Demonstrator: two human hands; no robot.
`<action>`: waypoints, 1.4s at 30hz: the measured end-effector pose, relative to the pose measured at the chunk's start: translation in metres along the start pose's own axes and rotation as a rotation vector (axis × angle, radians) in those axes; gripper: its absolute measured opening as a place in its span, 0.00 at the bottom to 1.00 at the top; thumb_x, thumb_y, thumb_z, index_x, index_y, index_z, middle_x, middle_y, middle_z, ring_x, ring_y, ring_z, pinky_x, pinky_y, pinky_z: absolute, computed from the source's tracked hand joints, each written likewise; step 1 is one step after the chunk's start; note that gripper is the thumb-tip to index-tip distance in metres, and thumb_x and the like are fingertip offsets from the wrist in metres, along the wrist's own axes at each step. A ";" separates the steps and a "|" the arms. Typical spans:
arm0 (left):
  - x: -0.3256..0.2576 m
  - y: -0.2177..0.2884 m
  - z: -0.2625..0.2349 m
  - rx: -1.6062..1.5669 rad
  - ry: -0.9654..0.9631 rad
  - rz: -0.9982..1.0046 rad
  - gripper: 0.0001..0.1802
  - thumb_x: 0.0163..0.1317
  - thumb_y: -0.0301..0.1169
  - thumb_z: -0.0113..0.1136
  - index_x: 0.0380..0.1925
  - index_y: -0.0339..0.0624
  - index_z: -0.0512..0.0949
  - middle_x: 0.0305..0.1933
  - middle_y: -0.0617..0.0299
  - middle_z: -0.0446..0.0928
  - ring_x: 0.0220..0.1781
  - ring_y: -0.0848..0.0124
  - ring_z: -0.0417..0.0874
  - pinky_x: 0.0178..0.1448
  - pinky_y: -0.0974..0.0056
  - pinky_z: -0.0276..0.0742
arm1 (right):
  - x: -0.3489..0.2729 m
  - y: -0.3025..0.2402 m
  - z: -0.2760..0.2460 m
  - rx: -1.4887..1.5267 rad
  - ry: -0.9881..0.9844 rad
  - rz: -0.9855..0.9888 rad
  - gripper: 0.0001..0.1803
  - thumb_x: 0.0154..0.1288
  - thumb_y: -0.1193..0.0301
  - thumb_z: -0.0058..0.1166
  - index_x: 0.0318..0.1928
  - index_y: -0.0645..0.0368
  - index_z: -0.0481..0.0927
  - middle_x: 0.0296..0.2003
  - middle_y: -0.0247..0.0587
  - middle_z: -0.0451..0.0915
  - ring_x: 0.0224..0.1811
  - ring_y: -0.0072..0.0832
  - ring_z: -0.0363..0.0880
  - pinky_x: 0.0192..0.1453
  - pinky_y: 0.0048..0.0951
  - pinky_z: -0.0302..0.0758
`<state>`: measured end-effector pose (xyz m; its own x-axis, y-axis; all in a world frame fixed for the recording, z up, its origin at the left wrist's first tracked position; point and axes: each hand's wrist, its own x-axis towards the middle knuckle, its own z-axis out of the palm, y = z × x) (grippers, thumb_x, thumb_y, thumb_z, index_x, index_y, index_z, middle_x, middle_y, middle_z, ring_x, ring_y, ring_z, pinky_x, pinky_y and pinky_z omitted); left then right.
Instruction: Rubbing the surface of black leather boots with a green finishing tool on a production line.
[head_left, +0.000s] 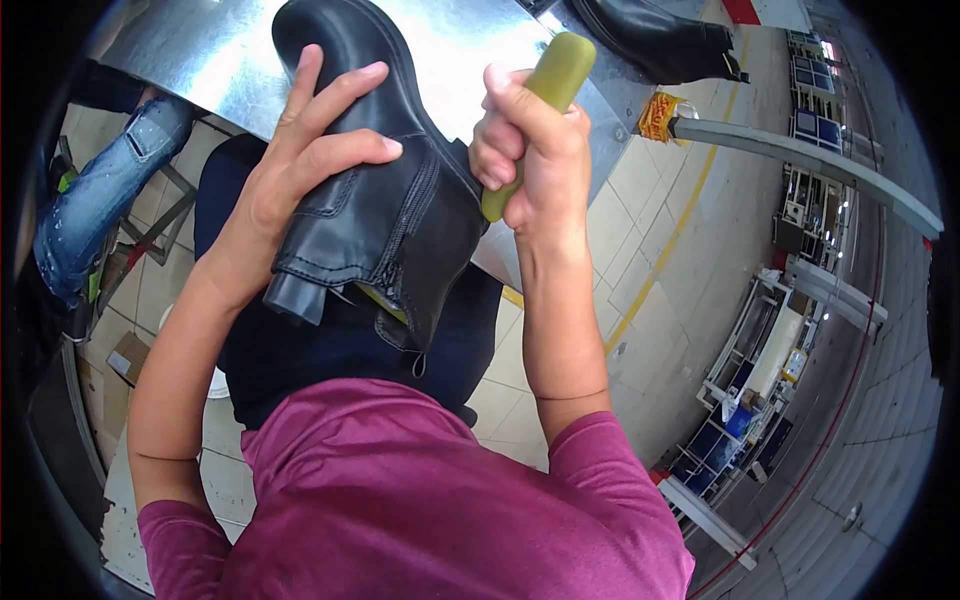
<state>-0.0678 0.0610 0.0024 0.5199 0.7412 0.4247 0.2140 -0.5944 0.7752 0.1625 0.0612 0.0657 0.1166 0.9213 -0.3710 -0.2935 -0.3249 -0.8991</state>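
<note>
A black leather ankle boot (425, 215) lies tilted on the near edge of the metal table, its toe pointing away from me and its opening and heel toward my lap. My left hand (310, 150) grips it from the left, with the fingers spread over its upper and the thumb hidden. A zipper (410, 215) runs along the boot's side. Just right of the boot, my right hand (535, 145) is closed in a fist around an olive-yellow oblong bar (562, 70). The bar's rounded ends stick out above and below the fist, and its material cannot be made out.
Another black boot (650, 40) lies at the table's far right. The shiny metal table (200, 50) spans the top. A metal rail (800, 150) with a yellow-red wrapping (658, 116) extends rightward. At left, a person's leg in jeans (110, 205) is close by. Racks (760, 370) stand farther right.
</note>
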 end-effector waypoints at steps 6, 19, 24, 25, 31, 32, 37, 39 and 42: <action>-0.001 -0.001 0.002 0.029 0.024 0.067 0.20 0.61 0.28 0.64 0.54 0.55 0.80 0.79 0.60 0.65 0.86 0.48 0.48 0.86 0.45 0.50 | -0.001 -0.001 0.011 -0.055 0.102 -0.066 0.14 0.66 0.66 0.67 0.35 0.59 0.75 0.14 0.26 0.62 0.11 0.16 0.59 0.16 0.22 0.56; -0.009 -0.002 0.002 -0.010 0.021 0.036 0.20 0.63 0.25 0.62 0.54 0.55 0.79 0.79 0.63 0.64 0.86 0.47 0.47 0.84 0.41 0.55 | 0.002 0.006 0.027 -0.102 0.139 -0.140 0.14 0.65 0.65 0.68 0.37 0.59 0.75 0.15 0.25 0.63 0.12 0.15 0.59 0.17 0.22 0.56; -0.010 -0.002 0.000 -0.021 0.028 0.048 0.19 0.63 0.25 0.63 0.54 0.54 0.79 0.79 0.62 0.64 0.86 0.46 0.48 0.84 0.41 0.54 | 0.003 0.005 0.038 -0.090 0.167 -0.175 0.14 0.66 0.65 0.68 0.37 0.60 0.76 0.16 0.26 0.63 0.12 0.16 0.59 0.17 0.21 0.56; -0.011 -0.004 -0.001 -0.024 0.022 0.047 0.20 0.62 0.25 0.63 0.54 0.55 0.79 0.79 0.61 0.64 0.86 0.45 0.48 0.85 0.42 0.53 | 0.005 0.005 0.041 -0.084 0.163 -0.182 0.14 0.66 0.65 0.68 0.37 0.60 0.76 0.16 0.26 0.63 0.12 0.16 0.59 0.17 0.21 0.56; -0.018 -0.009 0.001 -0.036 0.022 0.050 0.22 0.60 0.24 0.66 0.54 0.54 0.80 0.79 0.55 0.63 0.86 0.43 0.47 0.86 0.44 0.48 | 0.014 0.011 0.051 -0.082 0.123 -0.207 0.13 0.66 0.68 0.68 0.36 0.60 0.76 0.16 0.26 0.66 0.12 0.15 0.59 0.16 0.22 0.56; -0.017 -0.008 0.001 -0.031 0.017 0.062 0.22 0.60 0.24 0.66 0.54 0.54 0.80 0.79 0.55 0.63 0.86 0.43 0.47 0.86 0.44 0.48 | 0.016 0.011 0.051 -0.074 0.127 -0.218 0.13 0.66 0.68 0.68 0.36 0.60 0.76 0.16 0.26 0.66 0.12 0.15 0.59 0.16 0.22 0.56; -0.019 -0.011 0.001 -0.030 -0.009 0.064 0.26 0.57 0.23 0.68 0.56 0.56 0.78 0.81 0.55 0.61 0.86 0.41 0.45 0.86 0.43 0.47 | 0.028 0.008 0.057 0.020 0.139 -0.199 0.14 0.66 0.67 0.68 0.35 0.60 0.75 0.16 0.26 0.65 0.12 0.16 0.59 0.16 0.22 0.56; -0.020 -0.011 -0.001 -0.019 -0.012 0.075 0.27 0.56 0.22 0.69 0.56 0.55 0.78 0.81 0.54 0.61 0.86 0.41 0.45 0.86 0.42 0.46 | 0.033 0.010 0.060 0.038 0.131 -0.214 0.14 0.67 0.67 0.68 0.36 0.60 0.75 0.16 0.26 0.65 0.12 0.16 0.59 0.16 0.22 0.56; -0.022 -0.016 -0.003 -0.019 -0.029 0.087 0.27 0.56 0.22 0.69 0.56 0.56 0.78 0.80 0.53 0.61 0.86 0.40 0.45 0.86 0.42 0.45 | 0.037 0.010 0.068 0.059 0.113 -0.232 0.14 0.67 0.66 0.68 0.36 0.59 0.75 0.16 0.26 0.65 0.12 0.16 0.59 0.16 0.23 0.56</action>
<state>-0.0851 0.0556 -0.0175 0.5596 0.6774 0.4775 0.1512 -0.6500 0.7448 0.0994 0.1066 0.0590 0.2915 0.9389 -0.1829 -0.3008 -0.0915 -0.9493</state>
